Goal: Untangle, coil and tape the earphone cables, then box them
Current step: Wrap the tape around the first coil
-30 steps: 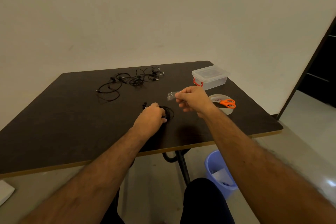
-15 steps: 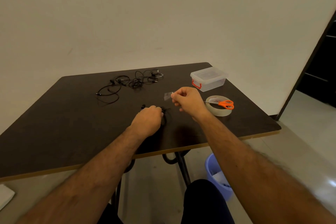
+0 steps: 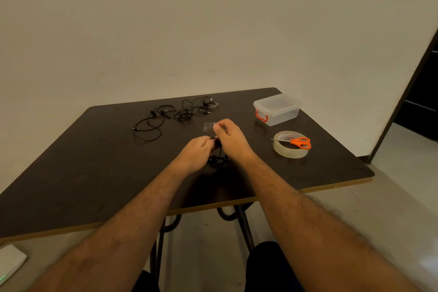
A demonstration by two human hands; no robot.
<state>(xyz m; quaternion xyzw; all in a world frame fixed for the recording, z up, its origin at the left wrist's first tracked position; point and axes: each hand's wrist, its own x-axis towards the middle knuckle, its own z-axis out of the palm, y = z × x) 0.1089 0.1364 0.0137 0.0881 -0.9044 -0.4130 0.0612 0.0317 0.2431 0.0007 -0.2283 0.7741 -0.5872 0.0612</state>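
The coiled earphone cable (image 3: 216, 159) hangs in a small black bunch between the two hands, just above the near middle of the dark table (image 3: 71, 173). The left hand (image 3: 195, 153) has its fingers curled round the top of the bunch and pinches it, most likely so the loops stay together and do not spring open. The right hand (image 3: 231, 136) is right beside it, almost touching. Its thumb and finger pinch a short piece of clear tape (image 3: 209, 126), which sticks out to the left and a bit past the cable. It seems to be held by one end so the sticky part stays free to go round the coil. I think the next step is to wrap that tape round the bunch where the left hand holds it. The tape could stick to itself or to a finger, so it needs care. Farther back on the table lies a messy pile of other earphone cables (image 3: 176, 114), not sorted yet. To the right sits the tape roll (image 3: 290, 149) with the orange scissors (image 3: 299, 142) lying across its top, close enough to reach for the next cut. Behind them is the clear plastic box (image 3: 276, 109) with a red clip. Its lid is on, waiting for the taped cables.
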